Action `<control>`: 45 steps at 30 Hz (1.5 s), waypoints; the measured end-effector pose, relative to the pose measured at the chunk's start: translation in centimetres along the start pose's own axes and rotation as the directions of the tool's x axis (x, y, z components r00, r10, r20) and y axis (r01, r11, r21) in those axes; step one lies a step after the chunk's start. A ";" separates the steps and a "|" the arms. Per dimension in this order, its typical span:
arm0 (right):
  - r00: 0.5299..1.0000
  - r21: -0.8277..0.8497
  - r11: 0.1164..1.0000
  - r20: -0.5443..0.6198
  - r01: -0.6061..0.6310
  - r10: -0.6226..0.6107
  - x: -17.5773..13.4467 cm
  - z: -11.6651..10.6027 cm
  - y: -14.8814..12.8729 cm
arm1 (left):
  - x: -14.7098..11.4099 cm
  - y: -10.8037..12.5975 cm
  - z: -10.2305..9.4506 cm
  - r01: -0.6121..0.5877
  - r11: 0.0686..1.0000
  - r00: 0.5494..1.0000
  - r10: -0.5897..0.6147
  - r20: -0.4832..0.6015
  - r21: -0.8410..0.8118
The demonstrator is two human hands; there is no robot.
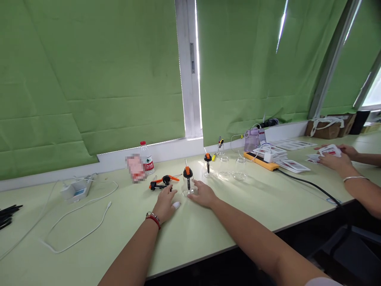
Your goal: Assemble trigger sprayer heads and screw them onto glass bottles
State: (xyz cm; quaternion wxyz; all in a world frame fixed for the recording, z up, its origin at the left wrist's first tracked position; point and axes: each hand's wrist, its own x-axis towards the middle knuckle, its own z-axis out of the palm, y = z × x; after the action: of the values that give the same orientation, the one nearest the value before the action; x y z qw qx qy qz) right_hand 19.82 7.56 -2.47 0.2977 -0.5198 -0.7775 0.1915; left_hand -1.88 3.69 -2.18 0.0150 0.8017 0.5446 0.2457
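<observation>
My right hand (205,194) is curled against the side of a clear glass jar (187,191), fingers and thumb on its lower part. An orange-and-black tool (188,172) with a thin metal rod pointing up sits at the jar's top. My left hand (166,203), thumb wrapped in white, rests left of the jar with its fingers apart. Just beyond its fingertips lie loose orange-and-black tools (166,180); I cannot tell whether they touch. Behind the jar stands a second glass with a similar orange-and-black tool (208,158).
Several clear glasses (240,161) stand right of centre. A water bottle (147,159) is at the back. Left are a white power strip (80,190), cables and black pens (8,216). Right are an orange power strip (260,161), stacked cards (293,165) and another person's hands (336,161) holding cards.
</observation>
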 end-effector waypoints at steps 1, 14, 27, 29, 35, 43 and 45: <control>1.000 -0.019 1.000 -0.010 -0.020 0.019 0.2 0.0 0.2 | 0.1 -0.1 0.0 0.018 0.999 1.000 -0.018 0.003 0.041; 0.980 -0.185 0.968 -0.134 -0.170 0.147 1.3 -0.1 0.9 | 0.5 -0.4 0.0 0.091 0.992 0.984 -0.103 0.145 0.089; 1.000 -0.393 0.919 0.012 0.025 -0.022 0.4 -0.2 0.3 | -0.2 0.7 -0.3 -0.038 0.975 0.990 0.067 0.127 -0.218; 1.000 -0.409 0.913 0.014 0.012 -0.007 0.6 -0.1 0.2 | -0.5 1.3 -0.6 -0.054 0.959 0.985 0.097 0.146 -0.276; 0.999 -0.430 0.902 0.025 0.038 -0.030 0.6 -0.1 0.2 | -0.8 2.7 -1.2 -0.142 0.887 0.965 0.223 0.138 -0.439; 0.987 -0.405 0.901 0.074 0.158 -0.139 0.1 -0.3 0.0 | -0.1 0.5 -0.2 0.014 0.985 0.999 -0.022 -0.043 -0.173; 0.982 -0.385 0.904 0.085 0.187 -0.167 -0.2 -0.3 -0.3 | -0.1 0.6 -0.1 -0.001 0.985 1.000 0.004 0.017 -0.171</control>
State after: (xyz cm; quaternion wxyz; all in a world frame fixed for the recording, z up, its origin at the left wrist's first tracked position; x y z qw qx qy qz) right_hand 19.90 7.31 -2.11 0.1844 -0.4912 -0.8511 0.0176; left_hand -1.47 3.32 -1.98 0.0884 0.8002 0.5205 0.2845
